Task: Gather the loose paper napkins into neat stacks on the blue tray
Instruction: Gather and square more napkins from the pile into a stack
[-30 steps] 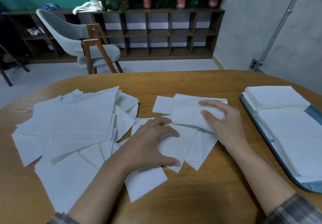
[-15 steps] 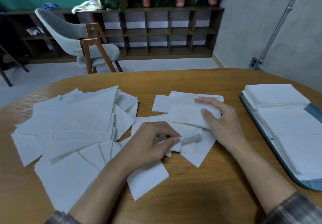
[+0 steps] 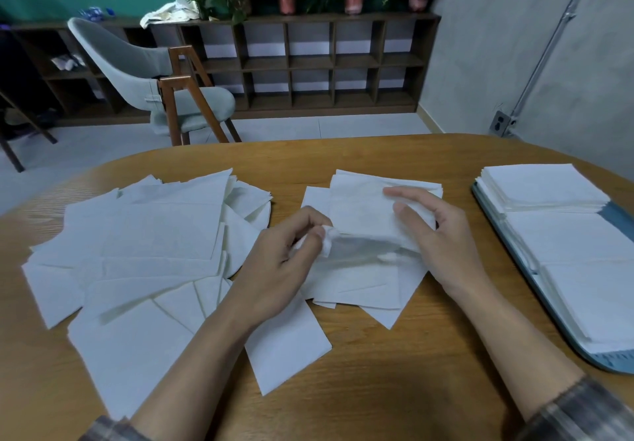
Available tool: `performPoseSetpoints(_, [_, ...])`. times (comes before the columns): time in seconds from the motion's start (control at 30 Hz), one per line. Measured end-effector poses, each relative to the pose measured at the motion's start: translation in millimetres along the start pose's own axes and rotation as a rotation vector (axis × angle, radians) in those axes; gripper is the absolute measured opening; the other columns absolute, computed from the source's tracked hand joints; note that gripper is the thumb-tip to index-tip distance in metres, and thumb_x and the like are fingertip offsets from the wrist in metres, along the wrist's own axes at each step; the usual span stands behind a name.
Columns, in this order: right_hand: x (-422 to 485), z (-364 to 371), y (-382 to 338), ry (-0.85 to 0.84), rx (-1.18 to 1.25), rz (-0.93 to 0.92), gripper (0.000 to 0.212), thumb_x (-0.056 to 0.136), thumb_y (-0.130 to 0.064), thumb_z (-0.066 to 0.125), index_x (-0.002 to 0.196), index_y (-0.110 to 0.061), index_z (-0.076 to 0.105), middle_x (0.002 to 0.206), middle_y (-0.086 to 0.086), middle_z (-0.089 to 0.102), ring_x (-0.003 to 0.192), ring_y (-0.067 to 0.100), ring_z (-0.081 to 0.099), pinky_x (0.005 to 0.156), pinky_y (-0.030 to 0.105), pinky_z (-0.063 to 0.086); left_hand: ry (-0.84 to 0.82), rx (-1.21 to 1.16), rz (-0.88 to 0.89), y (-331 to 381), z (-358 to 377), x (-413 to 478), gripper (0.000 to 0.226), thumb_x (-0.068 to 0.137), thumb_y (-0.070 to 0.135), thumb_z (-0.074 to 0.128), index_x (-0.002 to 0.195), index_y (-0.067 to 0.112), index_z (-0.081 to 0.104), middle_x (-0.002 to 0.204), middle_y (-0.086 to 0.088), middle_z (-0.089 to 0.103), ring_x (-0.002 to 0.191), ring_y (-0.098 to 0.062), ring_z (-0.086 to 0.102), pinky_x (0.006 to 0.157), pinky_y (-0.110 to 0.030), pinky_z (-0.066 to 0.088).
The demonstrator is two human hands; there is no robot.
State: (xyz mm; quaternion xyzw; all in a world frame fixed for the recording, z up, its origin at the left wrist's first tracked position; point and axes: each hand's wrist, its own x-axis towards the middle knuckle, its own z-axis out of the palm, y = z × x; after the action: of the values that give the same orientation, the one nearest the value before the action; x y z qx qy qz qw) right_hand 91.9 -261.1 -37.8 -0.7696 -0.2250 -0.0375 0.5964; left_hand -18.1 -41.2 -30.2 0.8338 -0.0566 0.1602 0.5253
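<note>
Napkin (image 3: pixel 330 246) pinched in the left hand (image 3: pixel 278 269) has risen from the table (image 3: pixel 394 389) to the pile (image 3: pixel 360 203) gripped by the right hand (image 3: pixel 442 245), centre frame.

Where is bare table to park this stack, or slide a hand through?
Bare table: between the forearms, along the far edge behind the loose napkins, and a narrow strip between right hand and blue tray. Napkins crowd the left; stacks cover most of the tray.
</note>
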Motion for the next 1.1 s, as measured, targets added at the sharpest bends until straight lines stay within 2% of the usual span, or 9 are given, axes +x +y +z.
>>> performPoseSetpoints(0.13, [-3.4, -0.6, -7.0, -0.122, 0.14, -0.012, 0.048, 0.1, -0.059, 0.052, 0.125, -0.024, 0.075, 0.131, -0.015, 0.071, 0.133, 0.003, 0.058, 0.116, 0.034, 0.041, 0.108, -0.142, -0.028, 1.6, -1.3, 4.9, 0.025, 0.106, 0.023, 0.046, 0.094, 0.015, 0.065, 0.089, -0.02, 0.057, 0.083, -0.04, 0.048, 0.069, -0.028, 0.036])
performPoseSetpoints(0.23, [-8.4, 7.0, -5.0, -0.254, 0.287, 0.069, 0.077, 0.091, -0.076, 0.057, 0.122, -0.008, 0.073, 0.123, 0.017, 0.072, 0.123, 0.041, 0.065, 0.103, 0.046, 0.049, 0.15, -0.197, -0.105, 2.0, 0.5, 5.4, 0.024, 0.109, 0.025, 0.049, 0.097, 0.014, 0.068, 0.085, -0.023, 0.056, 0.077, -0.04, 0.048, 0.069, -0.031, 0.036])
performPoseSetpoints(0.27, [-10.1, 10.4, -6.1, -0.252, 0.287, 0.077, 0.072, 0.092, -0.068, 0.064, 0.118, -0.001, 0.072, 0.116, 0.023, 0.073, 0.115, 0.045, 0.068, 0.093, 0.04, 0.053, 0.15, -0.205, -0.134, 2.6, 2.3, 5.2, 0.024, 0.111, 0.024, 0.05, 0.098, 0.015, 0.069, 0.086, -0.021, 0.059, 0.077, -0.036, 0.051, 0.069, -0.03, 0.039])
performPoseSetpoints(0.37, [-13.4, 17.8, -13.2, -0.148, 0.259, 0.092, 0.018, 0.096, -0.027, 0.073, 0.105, -0.013, 0.08, 0.102, 0.0, 0.082, 0.095, 0.018, 0.078, 0.075, 0.021, 0.057, 0.158, -0.206, -0.197, 5.9, 6.9, 3.9, 0.026, 0.111, 0.027, 0.05, 0.103, 0.018, 0.073, 0.095, -0.005, 0.069, 0.084, -0.008, 0.062, 0.071, -0.011, 0.045])
performPoseSetpoints(0.43, [-13.7, 16.6, -14.3, -0.11, 0.255, 0.123, 0.011, 0.097, -0.02, 0.072, 0.102, -0.016, 0.081, 0.098, -0.004, 0.082, 0.09, 0.013, 0.078, 0.071, 0.018, 0.057, 0.186, -0.177, -0.193, 8.2, 7.2, 4.0, 0.025, 0.106, 0.038, 0.055, 0.105, 0.022, 0.074, 0.096, 0.003, 0.07, 0.089, -0.004, 0.063, 0.075, -0.008, 0.045])
performPoseSetpoints(0.5, [-12.9, 15.7, -15.7, -0.103, 0.271, 0.157, 0.012, 0.098, -0.021, 0.072, 0.104, -0.017, 0.081, 0.1, -0.004, 0.082, 0.092, 0.014, 0.078, 0.073, 0.02, 0.058, 0.209, -0.178, -0.192, 7.1, 5.7, 5.0, 0.026, 0.097, 0.045, 0.067, 0.111, 0.024, 0.075, 0.099, 0.01, 0.075, 0.092, -0.001, 0.068, 0.078, -0.012, 0.051])
performPoseSetpoints(0.6, [-13.8, 16.9, -18.4, -0.135, 0.261, 0.146, 0.018, 0.097, -0.02, 0.072, 0.114, -0.017, 0.077, 0.108, -0.004, 0.081, 0.099, 0.013, 0.077, 0.081, 0.024, 0.06, 0.248, -0.156, -0.214, 0.0, 5.3, 6.7, 0.026, 0.09, 0.028, 0.083, 0.114, 0.022, 0.074, 0.105, 0.012, 0.077, 0.099, -0.006, 0.073, 0.078, -0.022, 0.059])
performPoseSetpoints(0.87, [-15.0, 18.6, -17.2, -0.171, 0.28, 0.102, 0.034, 0.095, -0.015, 0.074, 0.126, -0.026, 0.067, 0.115, -0.006, 0.075, 0.104, 0.012, 0.072, 0.081, 0.024, 0.057, 0.278, -0.206, -0.251, -6.0, 13.2, 7.5, 0.03, 0.088, 0.022, 0.086, 0.115, 0.023, 0.073, 0.107, 0.01, 0.077, 0.099, -0.006, 0.073, 0.077, -0.027, 0.062])
performPoseSetpoints(1.1, [-12.3, 15.5, -15.6, -0.179, 0.453, 0.078, 0.069, 0.091, -0.012, 0.076, 0.143, -0.048, 0.046, 0.124, 0.01, 0.071, 0.111, 0.029, 0.072, 0.088, 0.043, 0.063, 0.251, -0.278, -0.329, 0.5, 8.0, 6.8, 0.05, 0.086, 0.038, 0.082, 0.131, 0.039, 0.06, 0.108, 0.025, 0.071, 0.1, 0.012, 0.066, 0.078, -0.012, 0.056])
